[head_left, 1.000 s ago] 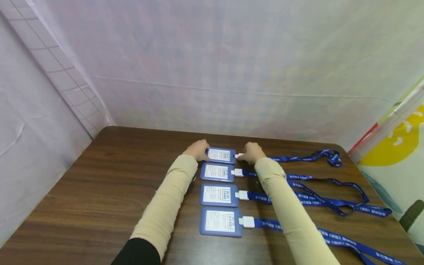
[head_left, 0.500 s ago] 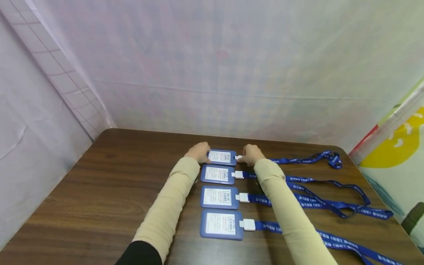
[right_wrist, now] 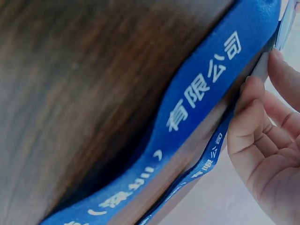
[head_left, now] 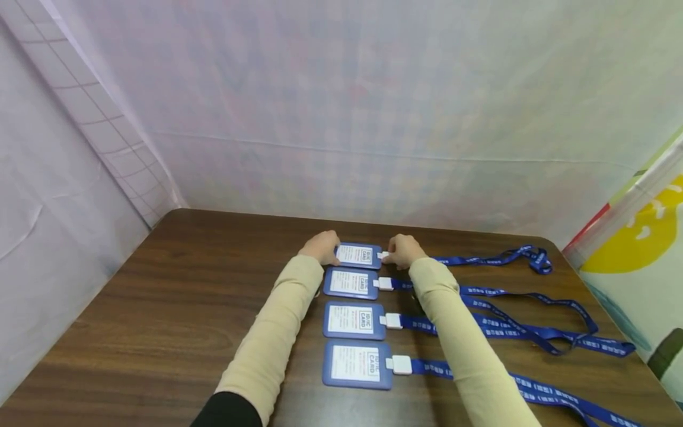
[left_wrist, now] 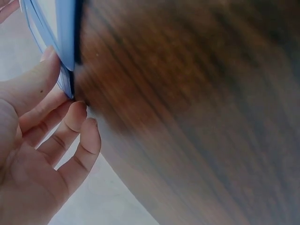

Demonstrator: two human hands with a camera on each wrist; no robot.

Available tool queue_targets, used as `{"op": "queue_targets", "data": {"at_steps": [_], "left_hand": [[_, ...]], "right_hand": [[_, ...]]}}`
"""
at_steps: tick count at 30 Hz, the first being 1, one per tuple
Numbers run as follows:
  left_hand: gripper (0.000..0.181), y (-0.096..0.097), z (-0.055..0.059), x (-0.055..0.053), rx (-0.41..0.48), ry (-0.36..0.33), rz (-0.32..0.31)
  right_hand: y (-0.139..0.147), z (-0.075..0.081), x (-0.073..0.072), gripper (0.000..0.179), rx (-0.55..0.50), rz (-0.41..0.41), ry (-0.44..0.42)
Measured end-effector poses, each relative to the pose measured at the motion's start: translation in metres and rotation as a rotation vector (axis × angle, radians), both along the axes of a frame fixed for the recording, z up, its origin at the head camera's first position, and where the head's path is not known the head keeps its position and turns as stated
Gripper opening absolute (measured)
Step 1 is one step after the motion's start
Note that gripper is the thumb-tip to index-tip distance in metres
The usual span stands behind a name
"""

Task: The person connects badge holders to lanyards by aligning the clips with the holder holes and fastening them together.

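Observation:
Blue badge holders with white ID cards lie in a column on the brown table. At the farthest badge holder [head_left: 356, 255], my left hand [head_left: 322, 247] grips the left end, with thumb [left_wrist: 47, 70] and fingers on opposite edges. My right hand [head_left: 404, 250] pinches that holder's white clip [right_wrist: 260, 65] between thumb and index finger. From this clip a blue lanyard [head_left: 469, 260] runs right along the table and ends in a bunched loop. Just nearer lies the second badge holder [head_left: 351, 283], followed by the third [head_left: 354, 320] and the nearest one [head_left: 356, 363].
Under the right forearm, blue lanyards [head_left: 512, 326] from the nearer holders spread right, some crossing. The wooden table [head_left: 160, 314] meets a pale checked cloth [head_left: 341, 118] at its back edge. A printed panel [head_left: 635, 255] stands along the right side.
The head view has tilted slightly, so everything appears a little lower. Both hands keep their hold on the farthest badge holder and its clip, with hardly any motion.

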State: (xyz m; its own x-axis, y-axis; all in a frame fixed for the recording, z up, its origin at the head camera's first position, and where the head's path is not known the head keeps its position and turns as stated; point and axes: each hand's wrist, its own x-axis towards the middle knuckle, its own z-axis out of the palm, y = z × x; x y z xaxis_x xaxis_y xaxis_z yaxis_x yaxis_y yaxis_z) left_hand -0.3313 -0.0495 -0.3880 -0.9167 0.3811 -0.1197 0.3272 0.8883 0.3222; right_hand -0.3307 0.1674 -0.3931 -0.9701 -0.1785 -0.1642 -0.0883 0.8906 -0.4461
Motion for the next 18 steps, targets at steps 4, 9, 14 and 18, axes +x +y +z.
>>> {"op": "queue_targets", "data": {"at_steps": [4,9,14,18], "left_hand": [[0.042,0.0,0.0,-0.001,-0.003,-0.011,0.003],[0.043,-0.004,-0.002,-0.003,0.024,-0.017,-0.015],[0.047,-0.009,-0.005,-0.005,0.053,0.001,-0.041],[0.039,-0.007,0.001,0.0,0.056,0.039,0.018]], "right_hand": [[0.0,-0.001,0.0,0.024,0.002,0.005,-0.002],[0.002,-0.002,0.001,0.022,-0.001,0.033,0.017],[0.004,0.002,0.003,0.027,-0.032,0.066,0.029],[0.003,0.009,0.008,0.024,-0.021,0.04,0.058]]}}
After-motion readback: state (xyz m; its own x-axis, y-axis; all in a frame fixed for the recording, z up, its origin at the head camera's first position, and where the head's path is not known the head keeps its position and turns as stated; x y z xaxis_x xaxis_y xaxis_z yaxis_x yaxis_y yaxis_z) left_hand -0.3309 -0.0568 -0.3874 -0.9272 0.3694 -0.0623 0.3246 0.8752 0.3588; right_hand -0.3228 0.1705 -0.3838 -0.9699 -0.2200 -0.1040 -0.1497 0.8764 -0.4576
